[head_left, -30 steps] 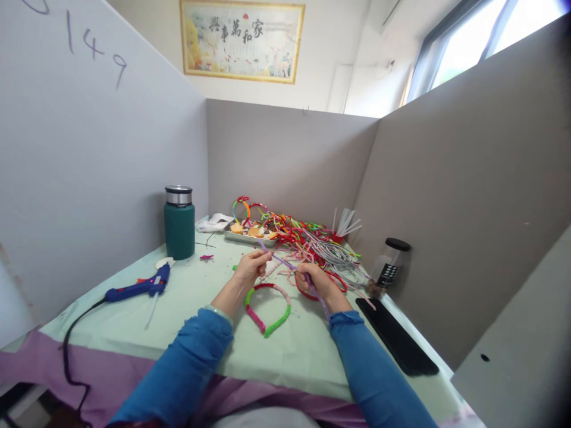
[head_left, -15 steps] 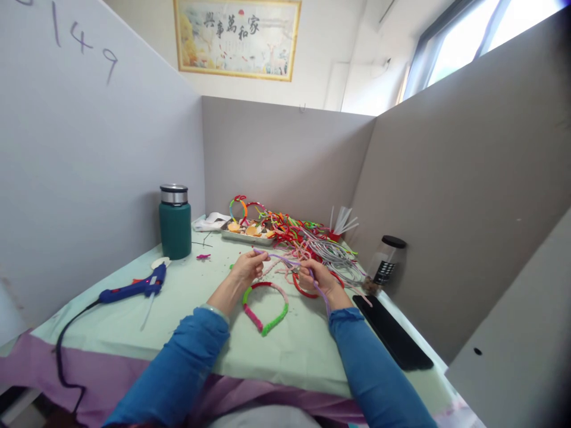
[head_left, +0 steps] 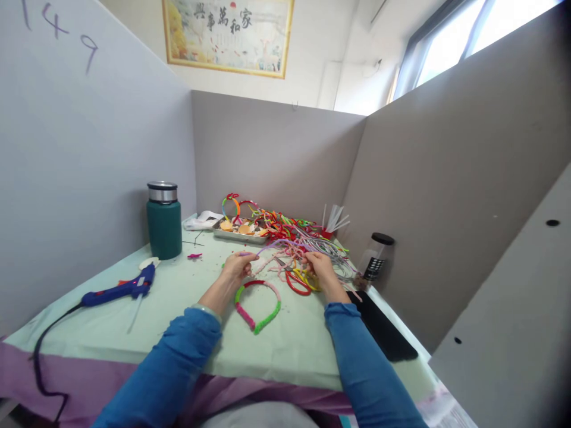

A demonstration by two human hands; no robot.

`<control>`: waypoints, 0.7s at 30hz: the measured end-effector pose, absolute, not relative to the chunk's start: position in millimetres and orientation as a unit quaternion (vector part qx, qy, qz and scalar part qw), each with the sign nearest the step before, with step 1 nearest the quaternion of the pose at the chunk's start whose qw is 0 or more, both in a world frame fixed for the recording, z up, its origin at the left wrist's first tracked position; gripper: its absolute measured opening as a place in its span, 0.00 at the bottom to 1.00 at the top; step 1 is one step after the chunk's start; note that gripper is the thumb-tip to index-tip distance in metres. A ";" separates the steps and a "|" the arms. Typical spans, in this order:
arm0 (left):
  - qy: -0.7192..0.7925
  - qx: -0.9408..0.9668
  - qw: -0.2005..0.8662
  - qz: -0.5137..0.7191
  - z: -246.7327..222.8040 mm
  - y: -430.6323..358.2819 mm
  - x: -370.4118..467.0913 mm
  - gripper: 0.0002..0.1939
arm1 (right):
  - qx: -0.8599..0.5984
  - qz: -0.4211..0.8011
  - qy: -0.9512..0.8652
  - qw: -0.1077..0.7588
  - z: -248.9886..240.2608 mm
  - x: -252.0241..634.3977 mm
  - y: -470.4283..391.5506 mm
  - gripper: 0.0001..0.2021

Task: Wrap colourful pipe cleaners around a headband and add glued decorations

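My left hand (head_left: pixel 237 267) pinches one end of a thin purple pipe cleaner (head_left: pixel 272 245) above the green tablecloth (head_left: pixel 178 309). My right hand (head_left: pixel 319 267) grips the other end of the same pipe cleaner, close to the tangled pile of coloured pipe cleaners (head_left: pixel 300 238). Below and between my hands lies a headband (head_left: pixel 259 304) wrapped in pink, green and red. Both forearms wear blue sleeves.
A blue glue gun (head_left: pixel 119 289) with a dark cord lies at the left. A green flask (head_left: pixel 163 220) stands at the back left, a metal tray (head_left: pixel 236 233) of orange pieces behind it. A black phone (head_left: pixel 379 326) and a dark-lidded jar (head_left: pixel 373 257) sit right. Grey partitions enclose the table.
Both hands have moved slightly away from me toward the pile. The purple pipe cleaner no longer trails down past my right wrist. The camera has turned a little to the right.
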State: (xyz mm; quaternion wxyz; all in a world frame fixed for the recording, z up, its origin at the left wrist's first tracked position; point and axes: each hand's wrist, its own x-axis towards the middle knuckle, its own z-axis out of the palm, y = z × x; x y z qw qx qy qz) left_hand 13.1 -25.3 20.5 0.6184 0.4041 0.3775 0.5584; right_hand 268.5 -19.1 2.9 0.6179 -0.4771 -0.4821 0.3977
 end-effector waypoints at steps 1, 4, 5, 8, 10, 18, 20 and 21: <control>0.381 0.396 0.615 0.565 20.7 -25.3 12.8 0.13 | -0.522 0.329 -0.493 0.613 1.7 271.5 -18.6 0.07; 0.395 0.380 0.602 0.580 20.7 -24.8 12.1 0.14 | -0.631 0.156 -0.540 0.534 2.9 281.2 -22.8 0.09; 0.399 0.377 0.599 0.583 20.3 -24.4 11.8 0.15 | -0.666 0.112 -0.556 0.484 4.2 283.6 -25.3 0.10; 0.398 0.380 0.596 0.585 18.1 -22.9 11.3 0.16 | -0.749 0.035 -0.591 0.299 7.9 285.2 -32.7 0.10; 0.395 0.390 0.601 0.575 16.7 -22.0 11.3 0.15 | -0.771 0.009 -0.603 0.206 8.5 282.5 -36.1 0.11; 0.389 0.399 0.643 0.525 15.2 -19.5 13.6 0.12 | -0.791 -0.013 -0.598 0.128 3.9 277.7 -40.3 0.22; 0.381 0.401 0.640 0.534 14.4 -18.8 13.5 0.12 | -0.792 -0.015 -0.594 0.142 4.8 279.7 -40.4 0.19; 0.375 0.403 0.638 0.539 14.1 -18.5 13.3 0.11 | -0.793 -0.022 -0.587 0.159 5.7 281.1 -40.2 0.18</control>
